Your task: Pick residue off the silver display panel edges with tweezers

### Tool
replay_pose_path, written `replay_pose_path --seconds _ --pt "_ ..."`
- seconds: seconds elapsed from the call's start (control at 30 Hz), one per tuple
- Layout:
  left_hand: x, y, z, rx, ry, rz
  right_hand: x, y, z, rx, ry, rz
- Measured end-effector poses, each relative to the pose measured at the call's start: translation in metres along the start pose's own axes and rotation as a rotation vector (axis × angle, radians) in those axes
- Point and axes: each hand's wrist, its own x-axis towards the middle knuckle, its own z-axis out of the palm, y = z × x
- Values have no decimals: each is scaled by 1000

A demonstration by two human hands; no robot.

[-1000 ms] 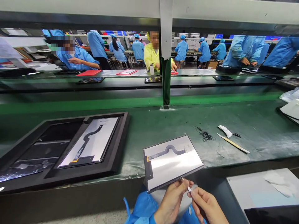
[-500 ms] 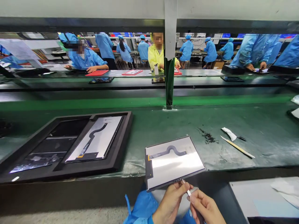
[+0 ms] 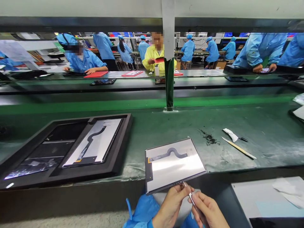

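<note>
A display panel (image 3: 175, 171), its silvery back upward with a curved dark ribbon cable (image 3: 171, 152), slants over the bench's front edge. My left hand (image 3: 172, 202) is closed at the panel's near edge, its thumb and fingers by the tool tip; the fingers beneath are hidden. In my right hand (image 3: 206, 205) is a slim pointed metal tool (image 3: 191, 197), gripped between thumb and fingers. Its tip meets the near edge of the panel. I cannot tell whether it is a blade or tweezers.
Left on the green bench (image 3: 152, 126) lies a black foam tray (image 3: 123, 139) holding another panel (image 3: 95, 142). Black scraps (image 3: 209, 138), a yellow-handled knife (image 3: 238, 148) and a tissue-wrapped tool (image 3: 231, 135) lie right. A grey board (image 3: 244, 193) is lower right. Co-workers sit beyond.
The view has shifted slightly, moving the bench things a little left. My right hand has tilted the tool a bit, its tip still at the panel edge. A co-worker in yellow has raised a red item.
</note>
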Motion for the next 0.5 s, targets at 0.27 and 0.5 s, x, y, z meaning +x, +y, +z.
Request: replay_pose_path --seconds 0.27,0.5 --pt "-2 0 -3 -14 19 6 0 4 7 11 -21 3" --pt "1 -7 -5 -25 10 22 -3 6 -4 -25 19 -19"
